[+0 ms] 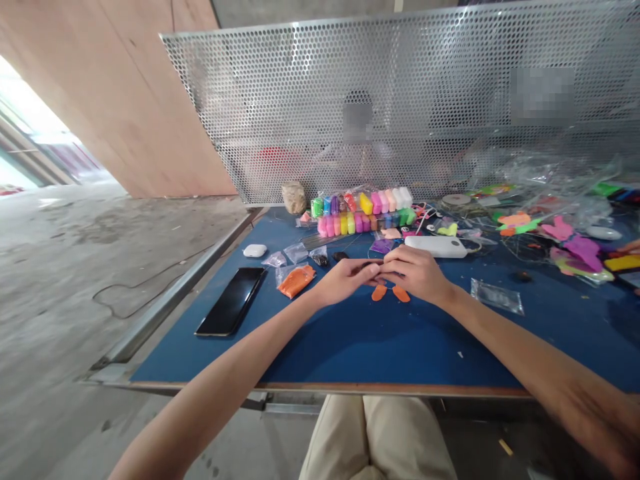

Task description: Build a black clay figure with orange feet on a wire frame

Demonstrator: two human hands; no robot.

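Note:
My left hand [347, 280] and my right hand [417, 272] meet above the blue table, fingertips pressed together. Both are closed, and whatever they pinch is hidden behind the fingers. Just below them show two flat orange oval pieces, the left piece [379, 293] and the right piece [401, 294], with what looks like a thin wire near their tops. To the left of my hands, an orange lump of modelling clay [297, 281] lies partly in a clear bag. A small dark lump [341, 256] sits behind my left fingers.
A black phone [231, 301] and white earbud case [255, 251] lie left. Behind my hands are coloured clay packs [360, 212] and a white power strip [436, 247]. A clear packet [497, 296] lies right, near pink shapes [575, 243]. Perforated metal screen [400, 100] borders the back.

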